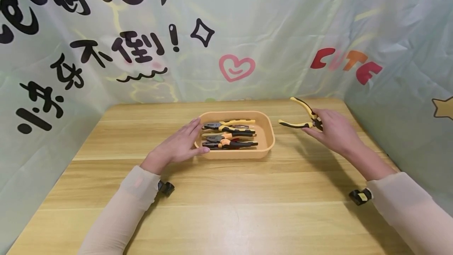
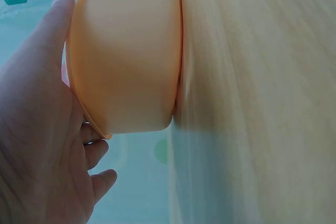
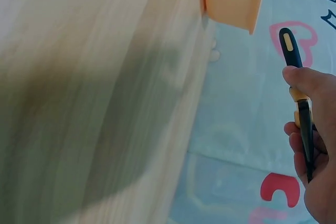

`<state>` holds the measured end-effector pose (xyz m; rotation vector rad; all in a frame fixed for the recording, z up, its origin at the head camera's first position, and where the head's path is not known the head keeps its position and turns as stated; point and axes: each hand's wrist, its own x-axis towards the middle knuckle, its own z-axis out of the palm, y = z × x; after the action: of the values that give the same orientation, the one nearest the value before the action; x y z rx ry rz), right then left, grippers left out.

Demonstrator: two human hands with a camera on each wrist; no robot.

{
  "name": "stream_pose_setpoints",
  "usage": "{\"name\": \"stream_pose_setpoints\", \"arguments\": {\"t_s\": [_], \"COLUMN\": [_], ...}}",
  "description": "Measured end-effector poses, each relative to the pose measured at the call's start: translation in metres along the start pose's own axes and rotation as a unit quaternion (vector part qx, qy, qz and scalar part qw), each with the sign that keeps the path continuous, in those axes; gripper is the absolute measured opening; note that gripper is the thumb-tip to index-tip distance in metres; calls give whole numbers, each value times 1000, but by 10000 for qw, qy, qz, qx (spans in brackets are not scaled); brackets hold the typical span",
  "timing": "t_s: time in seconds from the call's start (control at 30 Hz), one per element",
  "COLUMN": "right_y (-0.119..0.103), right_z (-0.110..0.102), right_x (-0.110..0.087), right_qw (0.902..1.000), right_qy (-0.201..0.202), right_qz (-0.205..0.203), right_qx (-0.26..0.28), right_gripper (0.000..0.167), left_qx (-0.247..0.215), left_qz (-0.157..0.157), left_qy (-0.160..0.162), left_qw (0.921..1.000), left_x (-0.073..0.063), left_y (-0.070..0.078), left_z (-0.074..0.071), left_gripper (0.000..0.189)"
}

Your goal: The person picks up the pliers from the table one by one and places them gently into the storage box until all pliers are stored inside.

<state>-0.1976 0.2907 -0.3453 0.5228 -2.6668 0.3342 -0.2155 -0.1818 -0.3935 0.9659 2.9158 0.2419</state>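
My left hand rests on the left end of a light-orange plastic tray, thumb along the near rim and fingers fairly straight along the end. Several pliers lie side by side in the tray, with yellow-and-black or orange-and-black handles, most heads toward the left hand. To the right of the tray, my right hand grips yellow-and-black pliers by the head end, above the table. Their handles spread apart and point left; the palm and fingers hide most of the head. In the right wrist view the thumb presses on these pliers.
The wooden table extends in front of the tray toward me. A printed cloth with writing and a pink heart hangs behind the table and along both sides. Each wrist wears a small black camera.
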Motion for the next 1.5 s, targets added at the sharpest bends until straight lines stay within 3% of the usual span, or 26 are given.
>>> {"name": "stream_pose_setpoints", "arguments": {"t_s": [0.4,0.97,1.5], "right_y": [-19,-45,-82], "right_z": [3,16,31], "right_x": [19,41,60], "right_qw": [9993,9957,9857], "right_qy": [-124,-722,-1325], "right_qz": [-120,-313,-812], "right_qx": [336,489,646], "right_gripper": [63,66,68], "left_qx": [42,2,40], "left_qz": [-35,-18,-10], "left_qy": [-33,6,8], "left_qw": [10000,10000,10000], "left_x": [1,1,-1], "left_y": [0,1,2], "left_z": [0,-1,-2], "left_gripper": [99,99,100]}}
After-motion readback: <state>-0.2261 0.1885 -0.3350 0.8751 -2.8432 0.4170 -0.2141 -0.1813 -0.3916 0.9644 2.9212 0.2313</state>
